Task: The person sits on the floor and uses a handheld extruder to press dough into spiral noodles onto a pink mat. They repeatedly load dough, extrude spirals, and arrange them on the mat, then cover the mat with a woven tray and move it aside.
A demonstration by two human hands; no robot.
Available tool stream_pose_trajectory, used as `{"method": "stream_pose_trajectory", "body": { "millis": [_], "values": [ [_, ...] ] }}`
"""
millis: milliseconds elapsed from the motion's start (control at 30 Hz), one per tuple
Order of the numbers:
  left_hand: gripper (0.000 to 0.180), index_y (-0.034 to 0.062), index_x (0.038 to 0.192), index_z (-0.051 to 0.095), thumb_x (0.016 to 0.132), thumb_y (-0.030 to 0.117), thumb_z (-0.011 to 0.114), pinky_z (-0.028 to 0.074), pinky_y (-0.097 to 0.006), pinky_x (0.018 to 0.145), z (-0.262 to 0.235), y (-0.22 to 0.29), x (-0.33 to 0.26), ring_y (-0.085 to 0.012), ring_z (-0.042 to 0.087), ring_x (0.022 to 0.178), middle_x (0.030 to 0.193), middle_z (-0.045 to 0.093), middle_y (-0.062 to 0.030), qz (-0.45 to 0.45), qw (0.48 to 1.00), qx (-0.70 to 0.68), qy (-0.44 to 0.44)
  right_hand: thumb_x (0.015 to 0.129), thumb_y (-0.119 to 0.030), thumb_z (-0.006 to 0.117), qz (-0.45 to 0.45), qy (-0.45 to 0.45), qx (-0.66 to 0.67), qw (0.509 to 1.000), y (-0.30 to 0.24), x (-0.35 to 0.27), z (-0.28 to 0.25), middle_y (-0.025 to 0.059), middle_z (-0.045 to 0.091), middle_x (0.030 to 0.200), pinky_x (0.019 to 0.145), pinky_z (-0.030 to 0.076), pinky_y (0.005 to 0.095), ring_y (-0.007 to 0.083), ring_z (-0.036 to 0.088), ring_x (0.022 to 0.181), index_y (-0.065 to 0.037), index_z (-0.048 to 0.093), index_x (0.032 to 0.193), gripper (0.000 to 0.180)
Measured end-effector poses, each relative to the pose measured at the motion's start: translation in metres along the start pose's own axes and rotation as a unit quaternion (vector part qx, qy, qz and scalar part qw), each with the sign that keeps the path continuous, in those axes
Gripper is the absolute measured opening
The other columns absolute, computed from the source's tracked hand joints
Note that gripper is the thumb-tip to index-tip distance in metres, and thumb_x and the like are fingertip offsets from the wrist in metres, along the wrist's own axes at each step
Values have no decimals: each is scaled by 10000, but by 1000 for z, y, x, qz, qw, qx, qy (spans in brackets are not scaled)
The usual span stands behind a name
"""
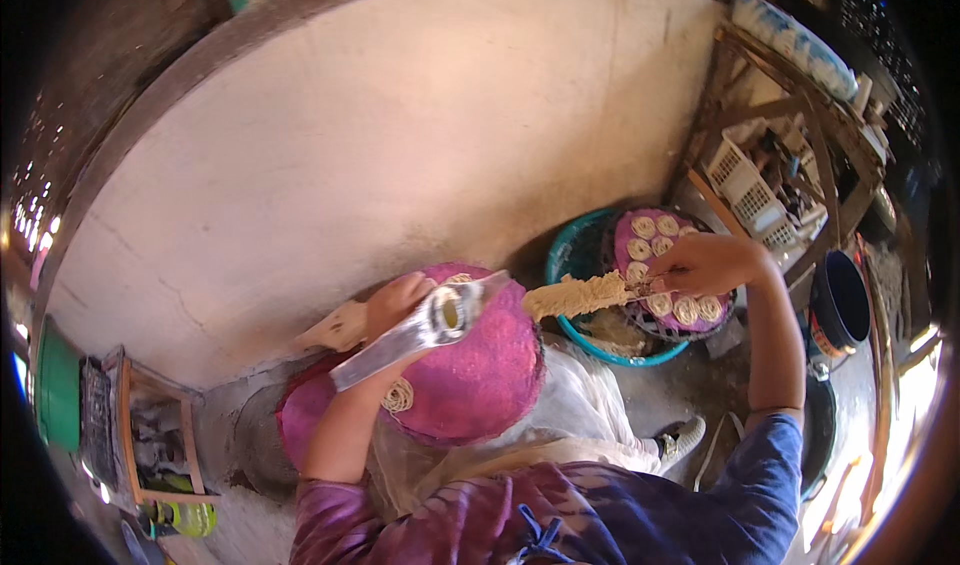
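Dough: a long, lumpy tan roll (580, 295) hangs in mid-air, between the metal press and the basin, its left end near the pink disc!
Right hand: pinched (705, 262) onto the roll's right end, above the coil-covered tray.
Press: silvery metal (385, 353), raised over the disc, with a round mouth and dough showing inside.
Left hand: curled (400, 303) around the press, partly hidden behind the metal; a wooden handle (335, 329) juts out left.
Pink disc: broad and round (490, 365), at the person's lap, a stringy coil (397, 395) sitting on its left edge.
Tray: pink-lined (624, 233), dotted with pale coils (685, 311), resting over a teal basin (635, 357).
Right side: a white crate (742, 187) in a wooden rack (822, 135), a dark bucket (840, 300) below.
Behind: a pale wall (400, 135).
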State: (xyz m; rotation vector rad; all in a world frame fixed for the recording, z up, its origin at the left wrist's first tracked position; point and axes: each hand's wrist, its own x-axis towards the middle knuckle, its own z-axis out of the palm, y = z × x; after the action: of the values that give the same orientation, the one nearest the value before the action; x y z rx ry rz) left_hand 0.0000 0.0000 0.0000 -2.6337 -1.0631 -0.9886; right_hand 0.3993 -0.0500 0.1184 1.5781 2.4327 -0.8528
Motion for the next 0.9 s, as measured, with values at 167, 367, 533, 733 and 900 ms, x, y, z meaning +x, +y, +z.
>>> {"method": "stream_pose_trajectory", "body": {
  "millis": [167,367,533,733,900],
  "values": [
    [271,101,876,608,691,261,725,504,-406,624,19,8,17,-290,622,753,803,571,-84,4,1000,-3,13,896,-281,572,-122,86,-149,977,-66,37,-27,149,701,810,710,530,427,295,699,788,-45,685,907,262],
    [350,122,945,653,699,349,756,534,-402,702,9,-6,4,-306,644,818,879,642,-67,-17,994,-28,106,791,-195,599,-213,362,-460,782,-142,88,49,65,629,702,580,498,371,198,649,664,-104,622,815,97],
    [260,127,926,682,707,232,772,535,-378,804,-8,-32,-23,-232,656,880,906,687,-40,-129,989,27,74,784,-143,592,-207,312,-487,789,-147,76,62,14,560,693,512,451,303,166,598,605,-60,620,992,225],
    [307,126,932,647,702,290,766,546,-385,707,-34,-29,-28,-265,641,824,893,648,-51,-112,988,56,94,791,-134,589,-239,356,-410,805,-157,65,19,41,608,689,529,497,335,193,652,652,-71,614,970,192],
    [355,118,932,633,647,259,791,532,-371,732,-26,-19,-23,-261,626,831,875,630,-41,-115,992,31,40,804,-136,576,-266,311,-440,800,-181,86,33,51,636,731,536,507,337,205,662,667,-66,614,980,194]
  ]
}}
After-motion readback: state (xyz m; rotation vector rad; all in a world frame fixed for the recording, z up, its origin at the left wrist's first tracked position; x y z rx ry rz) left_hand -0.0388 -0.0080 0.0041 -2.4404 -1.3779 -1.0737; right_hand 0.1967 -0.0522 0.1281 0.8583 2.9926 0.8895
